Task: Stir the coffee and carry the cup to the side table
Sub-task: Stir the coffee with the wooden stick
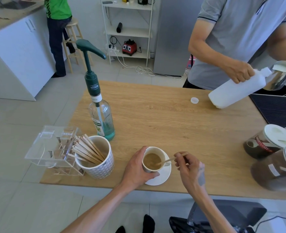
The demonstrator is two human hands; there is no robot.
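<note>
I am looking down on a light oak-grain worktop [155, 118] standing on pale grey floor tiles [12, 123], with white cabinets at far left and an open white shelf unit [127, 29] against the back wall. At the worktop's left end sits a clear acrylic dispenser box [49, 148], touching a white patterned tumbler full of wooden stir sticks [95, 157]; just behind that stands a clear glass syrup bottle with a dark green pump [100, 105]. My left hand [137, 170] has its fingers wrapped round the small white coffee cup [153, 159], which sits on a white saucer [162, 175] near the front edge. My right hand [189, 167] pinches a thin wooden stir stick [168, 160], its tip dipped in the brown coffee. Farther right, another person in a grey polo tips a white plastic jug [236, 91] toward a steel pitcher [280, 74]. The brown jars with white lids [273, 148] at the right edge are blurred and partly cut off.
</note>
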